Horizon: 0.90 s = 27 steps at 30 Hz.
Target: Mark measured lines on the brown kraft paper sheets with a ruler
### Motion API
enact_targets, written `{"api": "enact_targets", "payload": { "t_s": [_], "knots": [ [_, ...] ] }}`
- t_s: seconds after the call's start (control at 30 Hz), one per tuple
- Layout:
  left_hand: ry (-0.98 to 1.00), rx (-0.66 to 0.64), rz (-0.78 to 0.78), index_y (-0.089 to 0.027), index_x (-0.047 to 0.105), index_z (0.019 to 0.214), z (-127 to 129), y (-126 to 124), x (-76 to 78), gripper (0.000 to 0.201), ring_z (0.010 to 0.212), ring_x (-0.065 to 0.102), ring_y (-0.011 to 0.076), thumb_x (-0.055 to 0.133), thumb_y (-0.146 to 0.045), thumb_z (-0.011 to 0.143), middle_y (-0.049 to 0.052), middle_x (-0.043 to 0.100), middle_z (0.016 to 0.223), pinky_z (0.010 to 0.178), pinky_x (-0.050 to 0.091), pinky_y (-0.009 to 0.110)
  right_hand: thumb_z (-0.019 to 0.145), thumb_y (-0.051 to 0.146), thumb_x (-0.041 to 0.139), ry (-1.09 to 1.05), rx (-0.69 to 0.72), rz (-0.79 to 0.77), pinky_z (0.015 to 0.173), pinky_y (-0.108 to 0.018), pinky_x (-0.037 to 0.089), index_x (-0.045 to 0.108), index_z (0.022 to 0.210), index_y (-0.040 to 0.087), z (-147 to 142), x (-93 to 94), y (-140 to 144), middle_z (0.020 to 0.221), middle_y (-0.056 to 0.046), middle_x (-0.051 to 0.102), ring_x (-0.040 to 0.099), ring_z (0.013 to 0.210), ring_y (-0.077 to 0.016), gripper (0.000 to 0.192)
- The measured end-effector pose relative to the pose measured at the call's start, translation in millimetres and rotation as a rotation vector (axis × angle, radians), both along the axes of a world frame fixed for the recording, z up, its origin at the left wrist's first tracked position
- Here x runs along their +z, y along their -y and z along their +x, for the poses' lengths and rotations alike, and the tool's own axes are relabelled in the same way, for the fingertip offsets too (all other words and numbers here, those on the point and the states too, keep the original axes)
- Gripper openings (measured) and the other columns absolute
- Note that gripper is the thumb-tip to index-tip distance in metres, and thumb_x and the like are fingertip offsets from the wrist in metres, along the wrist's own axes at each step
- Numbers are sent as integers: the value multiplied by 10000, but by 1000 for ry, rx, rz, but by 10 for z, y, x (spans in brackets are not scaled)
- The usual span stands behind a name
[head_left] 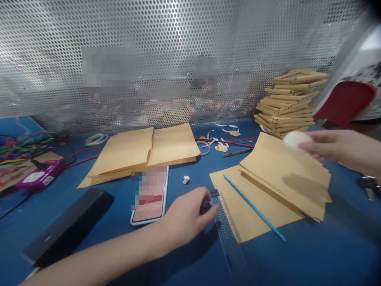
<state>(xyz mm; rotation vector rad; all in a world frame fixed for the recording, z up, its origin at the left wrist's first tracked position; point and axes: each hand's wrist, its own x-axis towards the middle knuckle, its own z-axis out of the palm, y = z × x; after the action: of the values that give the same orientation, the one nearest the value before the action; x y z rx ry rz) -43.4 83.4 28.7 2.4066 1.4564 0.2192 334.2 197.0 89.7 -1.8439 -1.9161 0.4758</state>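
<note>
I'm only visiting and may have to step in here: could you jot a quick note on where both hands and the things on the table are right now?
Left hand: fingers pinched on a small dark thing at the top end of the clear ruler, which lies along the left edge of a brown paper sheet.
Right hand: holds a white roundish object above the brown paper pile.
Teal pencil lies across the sheet.
No marks or cuts show on it, so what is done cannot be told.
</note>
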Motion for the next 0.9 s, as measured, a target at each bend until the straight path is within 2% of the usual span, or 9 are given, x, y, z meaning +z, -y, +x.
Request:
{"api": "enact_targets", "payload": {
  "t_s": [0.07,0.17,0.23,0.37,0.5,0.57,0.63,0.77,0.9],
  "knots": [
    [233,60,-108,-215,489,1087,-21,-23,22,345,696,574,144,375,-517,967,7,613,877,575,467,251,805,458,623,-134,243,-220,572,-285,424,664,1108,198,-578,20,191,738,-52,681,524,546,-119,401],
    [642,109,-279,-212,451,1225,-24,-61,12,446,834,583,173,544,-499,896,58,605,1070,680,487,290,695,392,739,-333,463,-479,563,-258,462,635,1121,214,-1298,-80,448,823,-29,681,567,586,-127,473],
    [761,101,-333,-190,422,1282,-25,-90,-2,524,895,583,191,610,-441,862,92,581,1140,724,490,313,669,381,765,-464,550,-573,528,-236,463,634,1061,205,-1603,-187,535,763,-5,656,569,574,-119,449],
    [795,74,-376,-176,309,1386,-84,-176,8,627,867,607,187,629,-294,860,82,612,1025,727,500,326,667,358,773,-582,677,-689,480,-212,433,634,881,172,-1839,-362,455,734,2,628,531,526,-88,317],
    [791,69,-419,-201,142,1462,-203,-306,69,762,779,636,159,609,-146,863,54,644,927,676,514,290,685,436,742,-715,652,-805,382,-192,273,643,869,155,-1895,-484,215,577,48,503,352,419,-48,351],
    [783,83,-411,-209,134,1466,-272,-376,113,783,810,646,158,615,-118,855,64,656,967,721,514,294,716,508,690,-745,625,-779,375,-195,245,616,797,163,-1947,-548,111,504,85,382,289,404,-53,362],
    [762,113,-389,-210,123,1466,-347,-440,173,770,807,649,159,603,-142,868,73,664,994,724,514,299,777,560,599,-739,610,-718,384,-199,275,570,732,178,-2023,-609,30,488,85,344,323,412,-68,386],
    [658,215,-316,-169,235,1424,-529,-531,344,616,722,633,155,551,-268,905,71,674,943,697,505,309,929,541,300,-664,593,-553,456,-259,424,583,815,176,-2199,-698,-68,705,-58,618,549,552,-136,476],
    [508,308,-228,-130,415,1301,-738,-608,474,473,772,626,195,488,-386,910,85,659,918,693,493,324,905,363,466,-473,616,-294,580,-322,493,632,909,154,-2348,-732,-50,875,-113,680,610,655,-181,267]
  ]
}}
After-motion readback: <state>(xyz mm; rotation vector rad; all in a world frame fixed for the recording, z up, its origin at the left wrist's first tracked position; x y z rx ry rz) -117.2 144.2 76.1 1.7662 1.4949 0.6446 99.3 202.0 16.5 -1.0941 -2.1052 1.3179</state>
